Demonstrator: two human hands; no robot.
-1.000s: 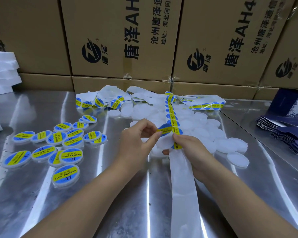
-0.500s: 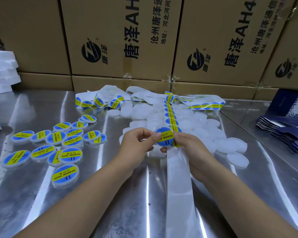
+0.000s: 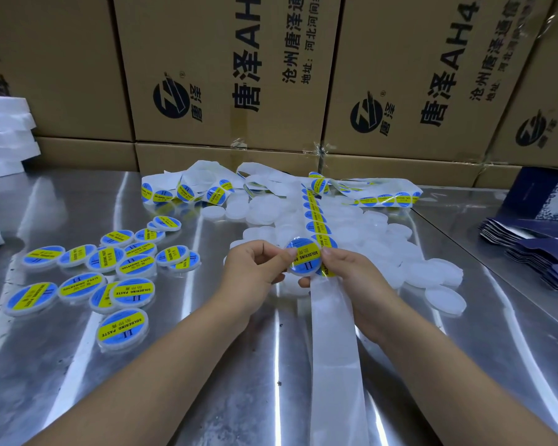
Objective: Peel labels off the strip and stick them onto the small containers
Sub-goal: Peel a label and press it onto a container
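Just above the middle of the counter (image 3: 239, 381), the left hand (image 3: 255, 268) and right hand (image 3: 351, 275) pinch a small round container (image 3: 304, 259) by opposite rims, its labelled face tilted toward the person, yellow band slanting up rightward. The strip (image 3: 334, 333) lies with its long axis running from the counter's back edge to its near edge, passing under the right hand.

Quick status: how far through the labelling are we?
Done: over a dozen labelled containers lie on the table's left. In hand: left hand and right hand pinch the centre container, label already on it. Left: a pile of bare white containers behind, and more labels on the strip.
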